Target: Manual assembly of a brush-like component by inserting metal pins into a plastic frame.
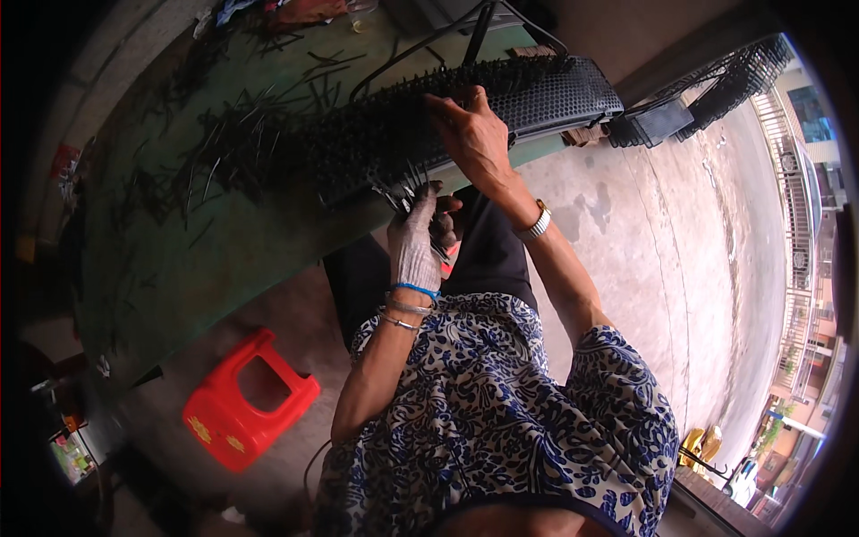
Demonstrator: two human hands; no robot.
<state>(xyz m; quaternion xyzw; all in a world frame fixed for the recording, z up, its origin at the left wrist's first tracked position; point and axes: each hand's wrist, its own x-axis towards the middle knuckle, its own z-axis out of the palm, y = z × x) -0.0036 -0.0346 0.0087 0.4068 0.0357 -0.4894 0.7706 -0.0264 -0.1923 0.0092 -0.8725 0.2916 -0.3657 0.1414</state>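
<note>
Nearest is the person's blue-and-white patterned shirt (483,385), with dark trousers (497,246) beyond its hem. The left hand (415,237), in a pale knit glove with darkened fingertips, has its fingers folded around a bunch of thin dark strips (405,195) whose ends fan out past the thumb. A blue band (417,291) and silvery bracelets (403,313) circle that wrist. The bare right hand (472,134), with a metal-banded wristwatch (539,221), is over a long black perforated panel (573,94), its fingers bent toward the surface; whether the tips pinch a strip I cannot tell.

The panel lies along the near right edge of a green tabletop (179,291), directly ahead of both hands. Its right part shows open holes, while its left part looks thick with dark bristling pieces, though shadow blurs them. Left of it, more loose strips (237,148) lie scattered in a heap. A red plastic stool (237,407) is on the floor to the left. Farther off, pale concrete ground (667,251) runs to a light railing (798,224).
</note>
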